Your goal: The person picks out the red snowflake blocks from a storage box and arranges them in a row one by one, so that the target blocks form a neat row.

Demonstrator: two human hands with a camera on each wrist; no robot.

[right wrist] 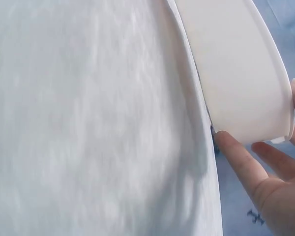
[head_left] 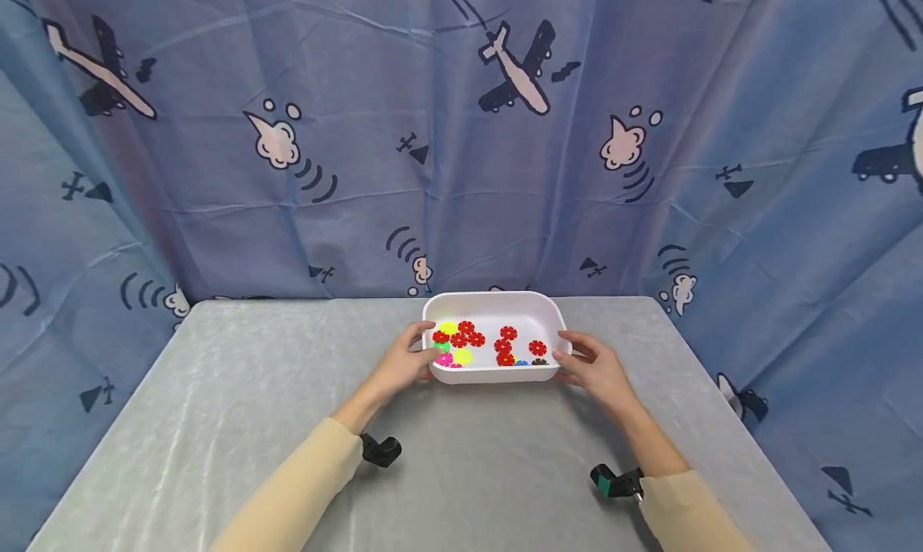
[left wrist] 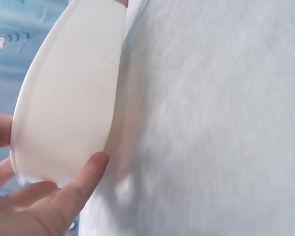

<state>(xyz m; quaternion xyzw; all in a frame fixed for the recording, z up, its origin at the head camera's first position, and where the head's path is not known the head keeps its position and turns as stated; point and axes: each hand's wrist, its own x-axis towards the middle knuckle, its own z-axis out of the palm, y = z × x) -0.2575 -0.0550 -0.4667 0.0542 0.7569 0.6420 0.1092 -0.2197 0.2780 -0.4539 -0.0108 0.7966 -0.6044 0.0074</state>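
**White Tray (head_left: pixel 497 376), Loaded and Held**

Rectangular with rounded corners, open top facing upward, long axis left to right. Held at both short ends near the far edge of the table (head_left: pixel 288 392); contact beneath cannot be confirmed. Notched red discs (head_left: pixel 508 333) lie loose inside. Yellow discs (head_left: pixel 462 356), a green disc (head_left: pixel 441 348) and pink discs (head_left: pixel 444 360) group at left; a blue disc (head_left: pixel 521 364) and a dark disc (head_left: pixel 539 362) are partly hidden by the near rim.

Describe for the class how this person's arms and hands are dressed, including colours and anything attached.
The left sleeve and right sleeve are plain cream, ending short of the hands. The left hand and right hand wear no gloves. Beside each cuff sits a small black device, the left one and the right one, which shows a green patch.
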